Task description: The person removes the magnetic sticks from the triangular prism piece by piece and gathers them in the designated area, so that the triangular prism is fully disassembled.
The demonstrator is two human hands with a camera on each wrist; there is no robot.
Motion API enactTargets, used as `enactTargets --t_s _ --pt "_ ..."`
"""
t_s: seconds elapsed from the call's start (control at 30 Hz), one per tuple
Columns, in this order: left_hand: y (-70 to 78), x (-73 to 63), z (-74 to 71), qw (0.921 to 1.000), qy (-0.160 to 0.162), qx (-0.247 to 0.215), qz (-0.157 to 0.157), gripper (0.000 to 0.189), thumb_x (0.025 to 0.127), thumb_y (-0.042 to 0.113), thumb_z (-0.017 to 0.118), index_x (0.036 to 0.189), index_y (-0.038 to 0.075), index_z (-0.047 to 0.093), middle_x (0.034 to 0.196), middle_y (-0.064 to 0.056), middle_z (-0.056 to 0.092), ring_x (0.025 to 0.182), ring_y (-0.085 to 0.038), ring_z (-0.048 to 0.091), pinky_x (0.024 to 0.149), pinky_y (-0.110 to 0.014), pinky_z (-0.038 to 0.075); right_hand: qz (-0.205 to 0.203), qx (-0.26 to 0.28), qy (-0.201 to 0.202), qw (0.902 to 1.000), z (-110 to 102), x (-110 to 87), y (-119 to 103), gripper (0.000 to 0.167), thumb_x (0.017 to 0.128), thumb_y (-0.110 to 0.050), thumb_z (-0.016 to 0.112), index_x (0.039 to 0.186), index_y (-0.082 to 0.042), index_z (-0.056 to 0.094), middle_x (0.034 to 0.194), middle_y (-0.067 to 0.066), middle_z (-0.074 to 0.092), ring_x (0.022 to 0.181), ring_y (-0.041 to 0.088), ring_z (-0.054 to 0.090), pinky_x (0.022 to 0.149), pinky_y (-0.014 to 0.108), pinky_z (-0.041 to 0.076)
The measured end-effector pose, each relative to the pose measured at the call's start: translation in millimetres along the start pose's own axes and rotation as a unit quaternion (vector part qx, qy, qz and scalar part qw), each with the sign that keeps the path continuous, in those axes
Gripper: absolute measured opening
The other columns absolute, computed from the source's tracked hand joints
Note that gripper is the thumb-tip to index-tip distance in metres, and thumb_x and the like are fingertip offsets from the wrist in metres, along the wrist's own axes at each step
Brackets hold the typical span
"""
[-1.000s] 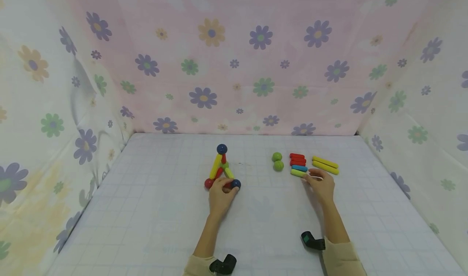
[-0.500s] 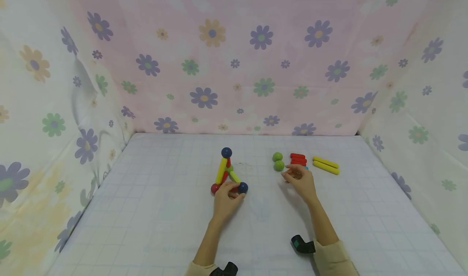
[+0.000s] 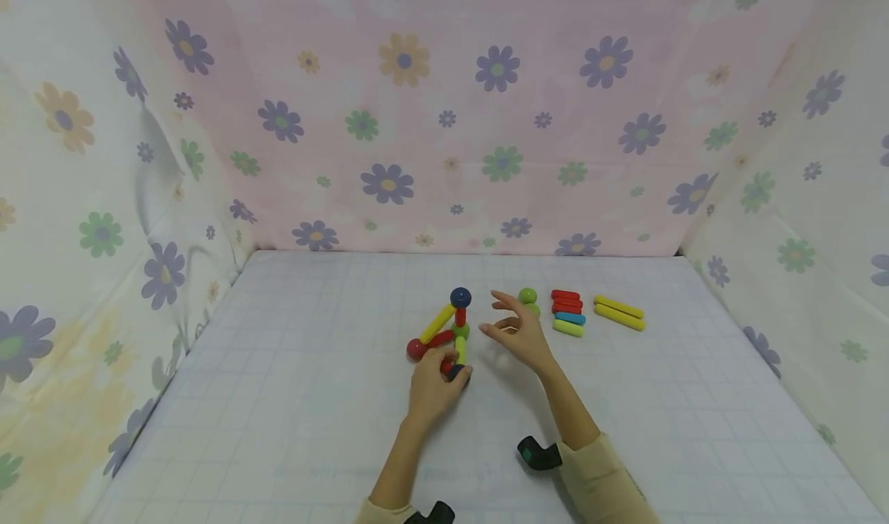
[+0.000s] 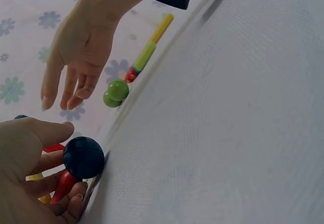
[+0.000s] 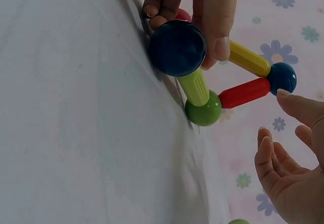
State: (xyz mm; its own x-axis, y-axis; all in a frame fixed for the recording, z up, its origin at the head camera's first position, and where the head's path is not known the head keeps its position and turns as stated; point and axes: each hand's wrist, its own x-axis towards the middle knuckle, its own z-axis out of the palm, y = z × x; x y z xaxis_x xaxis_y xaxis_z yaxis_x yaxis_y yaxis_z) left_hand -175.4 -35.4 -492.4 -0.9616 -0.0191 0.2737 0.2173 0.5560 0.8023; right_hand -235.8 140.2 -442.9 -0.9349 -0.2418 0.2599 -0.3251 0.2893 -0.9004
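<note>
A ball-and-rod building toy frame stands mid-table, with a dark blue ball (image 3: 461, 298) on top. From that ball a yellow rod (image 3: 437, 324) slopes to a red ball (image 3: 416, 349), and a red rod (image 5: 246, 92) drops to a green ball (image 5: 204, 108). My left hand (image 3: 432, 385) grips the frame low at the front, its fingers around a red rod (image 4: 64, 186) beside the front dark blue ball (image 4: 83, 157). Just right of the frame is my right hand (image 3: 524, 339), fingers parted and holding nothing. In the right wrist view its thumb overlaps the top ball's edge.
Two green balls (image 3: 528, 296) lie behind the right hand, partly covered by it. Farther right are several short red rods (image 3: 566, 302), a blue rod (image 3: 570, 318), a lime rod (image 3: 568, 328) and two yellow rods (image 3: 619, 313). A flowered cloth (image 3: 444, 146) rises behind the table.
My left hand has shifted the frame rightward and turned it, so its top ball sits farther right. My right hand has travelled left from the loose rods to the frame's side, and its fingers have spread.
</note>
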Motion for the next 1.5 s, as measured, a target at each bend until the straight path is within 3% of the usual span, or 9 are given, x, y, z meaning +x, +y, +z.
enactTargets --t_s 0.23,0.53,0.63,0.73,0.83,0.9,1.03,1.17,1.5 --pt "2.5 0.2 -8.5 0.9987 -0.048 0.009 -0.014 0.014 0.082 0.017 0.070 0.091 0.008 0.066 0.095 -0.004 0.060 0.088 -0.019 0.054 0.083 -0.040 0.047 -0.023 -0.002 -0.041 0.9989 10 5.6 -31 0.056 0.085 -0.001 0.065 0.136 0.004 0.043 0.124 0.029 0.051 0.081 0.037 0.061 0.070 0.023 0.051" --pt "4.6 3.2 -34.8 0.9912 -0.133 0.001 -0.001 0.018 0.084 0.018 0.069 0.095 0.004 0.070 0.091 -0.004 0.068 0.086 -0.018 0.058 0.078 -0.035 0.048 -0.054 -0.020 -0.057 0.9967 15 8.9 -36 0.039 0.085 -0.001 0.066 0.122 0.007 0.054 0.111 0.026 0.060 0.083 0.034 0.061 0.073 0.028 0.051" --pt "7.0 7.2 -42.8 0.9946 -0.100 -0.027 0.008 0.016 0.084 0.014 0.069 0.095 0.003 0.071 0.087 -0.005 0.069 0.070 -0.014 0.054 0.062 -0.025 0.045 -0.052 -0.005 -0.060 0.9968 16 8.5 -37 0.037 0.084 0.001 0.067 0.118 0.009 0.055 0.109 0.026 0.061 0.084 0.035 0.060 0.074 0.024 0.050" --pt "8.9 13.0 -47.3 0.9969 -0.025 -0.070 0.026 0.014 0.082 0.011 0.071 0.091 0.001 0.070 0.081 -0.006 0.066 0.058 -0.012 0.045 0.050 -0.019 0.036 -0.048 0.007 -0.063 0.9969 16 7.0 -38 0.037 0.083 0.002 0.067 0.116 0.011 0.055 0.108 0.027 0.061 0.084 0.035 0.059 0.074 0.020 0.049" --pt "10.9 20.9 -49.8 0.9924 0.045 -0.097 0.062 0.018 0.078 0.011 0.076 0.091 0.000 0.068 0.083 -0.010 0.066 0.063 -0.019 0.051 0.054 -0.024 0.041 -0.051 0.009 -0.063 0.9967 17 5.2 -39 0.036 0.082 0.004 0.067 0.114 0.012 0.055 0.105 0.028 0.061 0.083 0.034 0.059 0.073 0.020 0.050" --pt "11.1 27.0 -50.8 0.9904 0.063 -0.098 0.075 0.024 0.076 0.012 0.077 0.095 0.000 0.068 0.090 -0.013 0.067 0.075 -0.027 0.056 0.063 -0.033 0.047 -0.054 0.006 -0.064 0.9965 17 4.0 -42 0.035 0.081 0.005 0.067 0.113 0.012 0.056 0.104 0.028 0.062 0.081 0.033 0.059 0.073 0.022 0.050" --pt "9.9 38.4 -52.1 0.9932 -0.003 -0.098 0.063 0.038 0.075 0.012 0.077 0.110 0.001 0.066 0.107 -0.013 0.066 0.101 -0.034 0.057 0.083 -0.050 0.046 -0.055 -0.011 -0.069 0.9961 18 2.0 -47 0.034 0.080 0.004 0.068 0.111 0.011 0.057 0.101 0.027 0.063 0.077 0.029 0.058 0.071 0.023 0.050" --pt "6.8 45.3 -49.8 0.9894 -0.088 -0.107 0.044 0.033 0.082 0.014 0.072 0.112 0.003 0.066 0.108 -0.010 0.067 0.101 -0.027 0.061 0.088 -0.044 0.047 -0.061 -0.024 -0.068 0.9956 20 2.9 -44 0.033 0.080 0.002 0.070 0.109 0.009 0.057 0.098 0.024 0.064 0.073 0.024 0.057 0.066 0.022 0.048" --pt "5.4 45.0 -34.1 0.9906 -0.086 -0.102 0.030 0.024 0.087 0.018 0.068 0.103 -0.001 0.068 0.098 -0.014 0.069 0.082 -0.023 0.066 0.060 -0.022 0.052 -0.055 -0.037 -0.057 0.9962 29 5.6 -18 0.038 0.079 -0.013 0.075 0.112 0.001 0.065 0.102 0.013 0.068 0.075 0.015 0.060 0.068 0.024 0.051"
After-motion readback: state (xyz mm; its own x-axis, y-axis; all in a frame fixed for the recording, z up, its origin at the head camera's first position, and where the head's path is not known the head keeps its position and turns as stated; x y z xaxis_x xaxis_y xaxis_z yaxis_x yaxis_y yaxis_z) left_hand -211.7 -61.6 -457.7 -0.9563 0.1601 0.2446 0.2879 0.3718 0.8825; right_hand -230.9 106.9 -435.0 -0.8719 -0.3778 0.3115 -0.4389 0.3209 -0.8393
